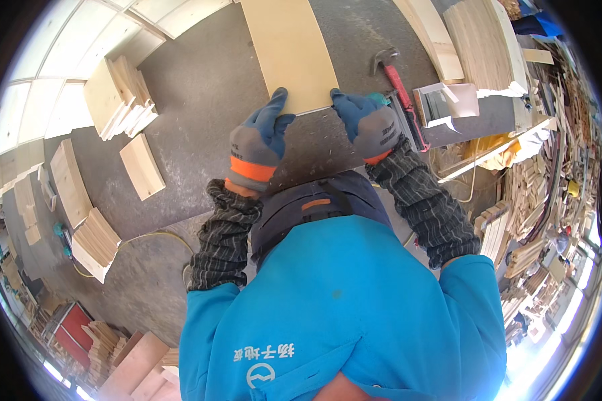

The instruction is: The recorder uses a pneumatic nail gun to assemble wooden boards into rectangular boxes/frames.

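A long, flat, pale tan wooden board (291,53) stretches away from me over the dark worktable. My left hand (261,137), in a grey and blue work glove with an orange cuff, grips its near left corner. At the near right corner, my right hand (370,123), gloved alike, has its fingers against the board's edge. The fingers' undersides are hidden. Just right of my right hand lie a claw hammer (396,80) with a red handle and a partly covered teal and dark tool (407,120).
Upright boards (120,100) and a loose wooden piece (142,166) are on the left of the dark table (194,73). Long planks (485,43) lie at the far right, near an opened small box (445,103). Beyond are heaps of lumber (532,214). A yellow hose (157,234) trails on the floor.
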The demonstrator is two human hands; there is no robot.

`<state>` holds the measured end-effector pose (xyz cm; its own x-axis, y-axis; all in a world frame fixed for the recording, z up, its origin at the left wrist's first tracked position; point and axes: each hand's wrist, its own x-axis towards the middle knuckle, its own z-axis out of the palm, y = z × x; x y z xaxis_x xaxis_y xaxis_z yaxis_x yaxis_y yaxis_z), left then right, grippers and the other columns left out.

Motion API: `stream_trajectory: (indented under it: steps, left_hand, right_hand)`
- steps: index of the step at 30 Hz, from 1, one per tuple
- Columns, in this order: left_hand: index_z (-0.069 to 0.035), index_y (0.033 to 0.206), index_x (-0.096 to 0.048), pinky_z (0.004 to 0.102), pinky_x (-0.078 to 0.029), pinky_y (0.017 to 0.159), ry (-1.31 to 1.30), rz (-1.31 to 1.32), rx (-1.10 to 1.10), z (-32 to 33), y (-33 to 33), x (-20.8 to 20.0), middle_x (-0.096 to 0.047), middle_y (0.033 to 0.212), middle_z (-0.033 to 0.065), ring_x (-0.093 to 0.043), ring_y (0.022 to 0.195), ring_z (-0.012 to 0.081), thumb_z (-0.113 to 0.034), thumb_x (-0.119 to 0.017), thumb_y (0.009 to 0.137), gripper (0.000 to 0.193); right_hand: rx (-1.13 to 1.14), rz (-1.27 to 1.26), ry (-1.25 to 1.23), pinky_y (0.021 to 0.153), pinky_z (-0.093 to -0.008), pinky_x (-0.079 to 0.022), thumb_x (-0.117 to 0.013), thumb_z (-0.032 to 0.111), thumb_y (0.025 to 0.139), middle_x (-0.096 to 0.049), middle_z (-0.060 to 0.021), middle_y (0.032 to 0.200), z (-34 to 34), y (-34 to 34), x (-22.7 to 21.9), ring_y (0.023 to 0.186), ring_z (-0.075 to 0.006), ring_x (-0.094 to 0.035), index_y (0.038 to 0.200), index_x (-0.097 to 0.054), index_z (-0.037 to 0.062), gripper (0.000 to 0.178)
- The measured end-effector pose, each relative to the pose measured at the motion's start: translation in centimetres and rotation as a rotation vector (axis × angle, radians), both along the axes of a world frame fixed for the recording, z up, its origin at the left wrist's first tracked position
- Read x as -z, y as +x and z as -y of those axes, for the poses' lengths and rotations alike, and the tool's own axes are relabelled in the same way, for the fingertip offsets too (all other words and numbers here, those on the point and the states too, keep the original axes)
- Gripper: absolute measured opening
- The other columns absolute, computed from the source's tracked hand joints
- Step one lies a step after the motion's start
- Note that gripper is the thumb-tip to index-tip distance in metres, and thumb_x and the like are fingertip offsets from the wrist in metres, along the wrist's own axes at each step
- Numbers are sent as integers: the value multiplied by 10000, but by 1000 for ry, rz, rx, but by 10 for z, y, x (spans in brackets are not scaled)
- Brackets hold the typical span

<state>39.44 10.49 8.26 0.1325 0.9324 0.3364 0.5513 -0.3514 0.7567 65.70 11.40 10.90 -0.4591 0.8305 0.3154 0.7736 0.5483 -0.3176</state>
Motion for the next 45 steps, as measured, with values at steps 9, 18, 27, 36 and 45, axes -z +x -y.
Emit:
stream_trajectory:
  steps: [9, 18, 27, 36, 45]
  left_hand:
    - [-31, 1369, -726, 398, -650, 952, -1, -26, -1, 0, 0, 2, -763, 1332, 214, -779, 1177, 347, -42, -773, 995, 377]
    - [-36, 1348, -747, 399, -655, 914, 23, -44, -29, 1, -8, 5, -778, 1287, 212, -796, 1110, 357, -61, -789, 986, 365]
    - [-47, 1348, -748, 403, -655, 880, 46, -104, -31, -2, -5, -6, -792, 1242, 208, -804, 1070, 365, -91, -792, 991, 363]
    - [-75, 1299, -752, 405, -665, 806, 89, -63, -42, -2, -5, -3, -810, 1212, 146, -807, 966, 354, -141, -799, 968, 340]
    - [-45, 1285, -766, 401, -664, 846, 24, -59, -1, -3, -8, -9, -801, 1232, 182, -812, 1007, 356, -118, -814, 965, 332]
  right_hand:
    - [71, 78, 41, 795, -459, -603, -663, 24, 899, -780, -174, 1136, 5, -12, -3, 915, -364, -748, 1371, -726, 47, 477]
    - [288, -320, -432, 949, -473, -600, -691, 260, 1060, -717, -255, 1328, 14, 34, 12, 1159, -443, -716, 1488, -594, -18, 519]
    - [677, 262, -586, 1059, -544, -543, -817, 449, 909, -660, -337, 1412, 59, 96, 141, 1300, -475, -664, 1714, -253, 44, 1063]
    - [663, -440, -962, 675, -387, -565, -715, 208, 897, -731, -98, 838, 47, 125, 39, 722, -231, -708, 1261, -679, 20, 411]
    - [637, -722, -1111, 609, -309, -529, -695, 212, 910, -664, -39, 768, 59, 23, -159, 633, -128, -635, 1064, -672, -18, 278]
